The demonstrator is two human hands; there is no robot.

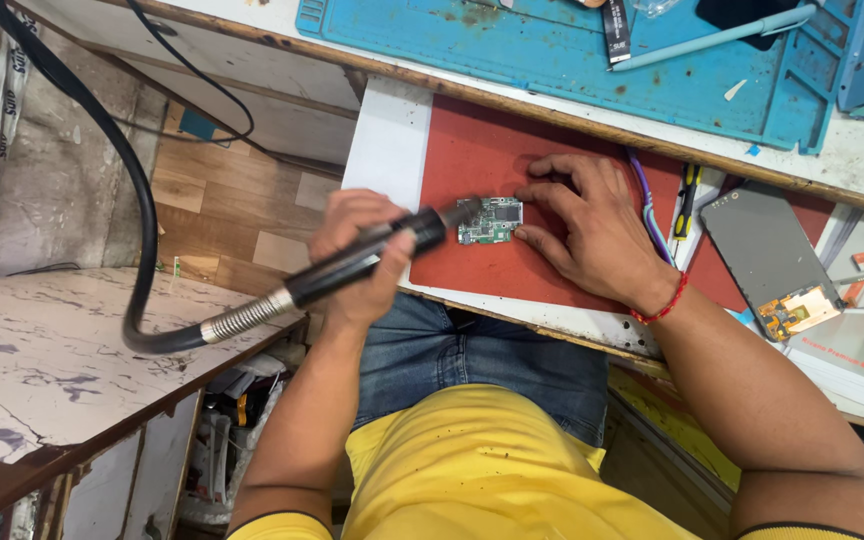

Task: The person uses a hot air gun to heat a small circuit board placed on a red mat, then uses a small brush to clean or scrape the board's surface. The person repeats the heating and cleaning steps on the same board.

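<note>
Red matting (472,160) covers the pull-out shelf in front of you, and on it lies a small green circuit board (490,221), near the mat's front edge. Your left hand (360,250) is wrapped fully closed around the black handpiece (357,265) of a rotary tool, its tip touching the board's left end; a ribbed metal collar and thick black hose (142,200) trail from the handpiece away from the board, looping over the marbled side table (42,360). Your right hand (592,225) rests flat just right of the board, fingers (542,190) spread and lightly curled, fingertips pressing against the board's right edge and gripping nothing. Right of that hand, further from the board, lie a purple tool (649,215) and a yellow-and-black screwdriver (687,200), then a phone screen panel (767,250) with an orange flex end. Beyond the board, on the bench, sits a blue work mat (552,50) with a pale blue pen (717,35).
</note>
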